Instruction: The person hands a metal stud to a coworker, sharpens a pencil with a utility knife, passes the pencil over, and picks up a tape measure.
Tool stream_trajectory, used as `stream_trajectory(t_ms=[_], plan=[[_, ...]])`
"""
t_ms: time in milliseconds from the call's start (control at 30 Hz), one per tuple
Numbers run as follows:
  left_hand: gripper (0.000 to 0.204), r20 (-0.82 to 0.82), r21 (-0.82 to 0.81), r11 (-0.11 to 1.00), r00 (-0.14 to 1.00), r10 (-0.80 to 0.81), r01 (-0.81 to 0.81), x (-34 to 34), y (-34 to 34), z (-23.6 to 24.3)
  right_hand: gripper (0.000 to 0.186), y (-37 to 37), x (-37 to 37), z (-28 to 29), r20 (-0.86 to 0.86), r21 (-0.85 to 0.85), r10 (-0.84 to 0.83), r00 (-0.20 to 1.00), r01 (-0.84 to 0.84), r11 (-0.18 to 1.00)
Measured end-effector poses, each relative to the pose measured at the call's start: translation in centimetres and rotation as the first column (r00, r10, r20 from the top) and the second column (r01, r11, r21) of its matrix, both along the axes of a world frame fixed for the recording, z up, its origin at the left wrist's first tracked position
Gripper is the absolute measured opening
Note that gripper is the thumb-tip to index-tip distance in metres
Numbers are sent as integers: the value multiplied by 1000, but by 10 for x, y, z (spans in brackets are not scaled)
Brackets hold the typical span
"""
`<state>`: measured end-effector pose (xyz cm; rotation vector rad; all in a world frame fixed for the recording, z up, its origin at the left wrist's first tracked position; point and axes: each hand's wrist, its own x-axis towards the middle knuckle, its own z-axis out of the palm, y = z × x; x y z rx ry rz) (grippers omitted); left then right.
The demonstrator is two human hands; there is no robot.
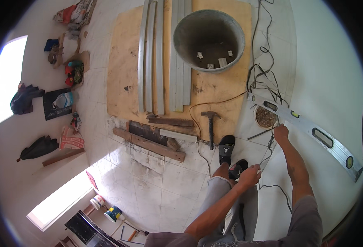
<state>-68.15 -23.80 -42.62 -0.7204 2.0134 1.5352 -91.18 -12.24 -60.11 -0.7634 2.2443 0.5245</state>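
We note the right hand curled beside the black cable, just short of the spirit level, which slants past the round container. The left hand is partly curled near the cable; we cannot tell whether either grips it.

I am holding my right grip beside the silver level at frame right, my left grip lower, near the black cable.

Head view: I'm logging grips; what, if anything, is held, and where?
The left hand seems to pinch the dark cable partway along; whether the right hand holds anything is unclear.
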Motion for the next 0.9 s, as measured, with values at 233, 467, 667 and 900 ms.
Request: stream_trajectory(t_ms=[233, 467, 667, 900], plan=[[21, -113, 33, 998, 992, 56, -53, 5, -3, 21, 30, 15, 7, 21, 73, -124, 72, 995, -63, 990], [19, -152, -20, 996, 985, 85, -89, 26, -31, 61, 22, -1, 13, 38, -131, -424, 21, 991, -75, 903], [20, -143, -57, 983, 976, 167, -176, 50, -57, 110, 12, -8, -1, 64, 85, -619, -387, 918, 353, 701], [22, -171, -28, 968, 955, 241, -249, 98, -66, 193, 20, -6, 104, 203, 544, -613, -325, 773, 631, 475]])
